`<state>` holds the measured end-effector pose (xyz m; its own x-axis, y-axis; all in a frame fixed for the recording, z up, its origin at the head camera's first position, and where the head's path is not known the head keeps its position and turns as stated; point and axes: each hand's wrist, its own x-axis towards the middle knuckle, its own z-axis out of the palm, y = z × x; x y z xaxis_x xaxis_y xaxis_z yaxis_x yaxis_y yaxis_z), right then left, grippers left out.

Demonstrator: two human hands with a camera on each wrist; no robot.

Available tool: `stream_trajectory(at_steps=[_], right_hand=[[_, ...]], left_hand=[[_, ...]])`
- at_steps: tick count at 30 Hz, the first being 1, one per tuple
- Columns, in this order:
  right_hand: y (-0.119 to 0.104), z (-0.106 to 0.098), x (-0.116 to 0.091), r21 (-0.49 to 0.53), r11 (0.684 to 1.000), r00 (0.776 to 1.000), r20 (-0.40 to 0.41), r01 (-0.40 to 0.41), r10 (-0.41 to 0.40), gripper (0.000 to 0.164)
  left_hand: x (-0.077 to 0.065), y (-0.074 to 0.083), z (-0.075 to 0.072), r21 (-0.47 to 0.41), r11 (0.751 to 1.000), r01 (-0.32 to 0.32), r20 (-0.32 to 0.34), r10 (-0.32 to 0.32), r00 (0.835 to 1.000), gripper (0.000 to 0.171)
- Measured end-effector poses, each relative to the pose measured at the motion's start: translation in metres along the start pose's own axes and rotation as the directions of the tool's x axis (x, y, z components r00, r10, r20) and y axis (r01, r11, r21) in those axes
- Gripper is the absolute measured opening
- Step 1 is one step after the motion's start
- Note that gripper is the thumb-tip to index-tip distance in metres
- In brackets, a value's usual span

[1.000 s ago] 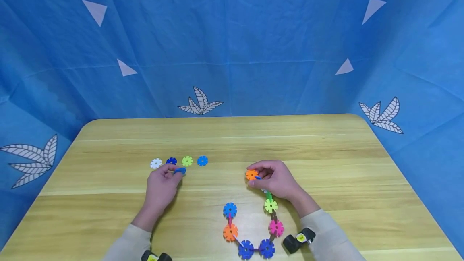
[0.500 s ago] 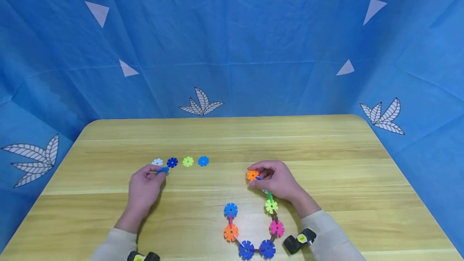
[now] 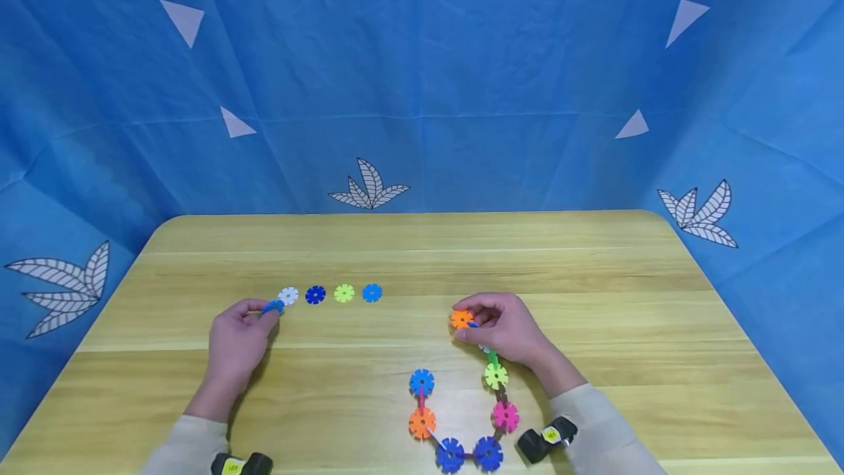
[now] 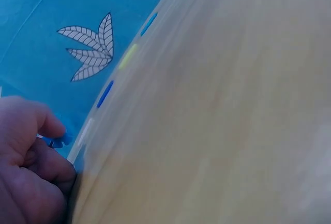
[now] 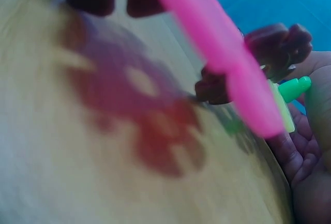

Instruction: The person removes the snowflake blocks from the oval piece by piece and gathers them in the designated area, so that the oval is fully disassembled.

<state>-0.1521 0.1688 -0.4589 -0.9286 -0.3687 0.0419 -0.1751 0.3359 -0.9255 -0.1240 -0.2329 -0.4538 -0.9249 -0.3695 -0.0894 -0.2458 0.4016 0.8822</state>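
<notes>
My left hand [image 3: 239,339] pinches a blue notched disc [image 3: 273,306] between thumb and fingers, just left of a white notched disc [image 3: 288,295] on the table. In the left wrist view the held blue disc [image 4: 61,140] shows partly behind the fingers. My right hand [image 3: 504,325] grips the upper end of a linked chain of notched discs, by an orange disc [image 3: 462,319] and a blue piece beside it. From that hand the chain curves down through a lime disc [image 3: 496,376], a pink disc [image 3: 505,416] and dark blue discs to a blue end disc [image 3: 422,383].
In line with the white disc lie a dark blue disc [image 3: 315,295], a lime disc [image 3: 344,293] and a blue disc [image 3: 372,292]. The wooden table [image 3: 422,248] ends at a blue cloth backdrop [image 3: 422,79]. Each wrist wears a black strap.
My left hand has moved left along the row with the blue disc in its fingers, uncovering the dark blue and white discs. The right hand stays at the chain's end.
</notes>
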Motion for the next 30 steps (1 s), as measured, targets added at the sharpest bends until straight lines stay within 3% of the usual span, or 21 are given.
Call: stream_trajectory(at_steps=[3, 10, 20, 25, 30], right_hand=[[0.004, -0.001, 0.001, 0.006, 1.000, 1.000, 0.003, 0.002, -0.002, 0.035], [-0.028, -0.003, -0.007, -0.006, 1.000, 1.000, 0.012, 0.007, -0.007, 0.032], [-0.031, -0.003, -0.008, -0.009, 1.000, 1.000, 0.018, 0.008, -0.008, 0.032], [-0.029, -0.002, -0.007, -0.012, 1.000, 1.000, 0.019, 0.007, -0.007, 0.032], [-0.008, 0.000, -0.002, -0.010, 1.000, 1.000, 0.018, 0.010, -0.010, 0.033]], left_hand=[[0.003, -0.001, -0.005, 0.015, 1.000, 0.009, 0.003, -0.009, 1.000, 0.020], [0.013, -0.005, -0.016, 0.072, 0.997, 0.014, 0.016, -0.015, 1.000, 0.024], [0.025, -0.005, -0.027, 0.167, 0.986, 0.012, 0.041, -0.020, 0.999, 0.031], [0.027, -0.006, -0.027, 0.181, 0.983, -0.016, 0.053, 0.006, 0.999, 0.035], [0.027, -0.007, -0.026, 0.199, 0.979, -0.032, 0.049, 0.023, 0.999, 0.037]])
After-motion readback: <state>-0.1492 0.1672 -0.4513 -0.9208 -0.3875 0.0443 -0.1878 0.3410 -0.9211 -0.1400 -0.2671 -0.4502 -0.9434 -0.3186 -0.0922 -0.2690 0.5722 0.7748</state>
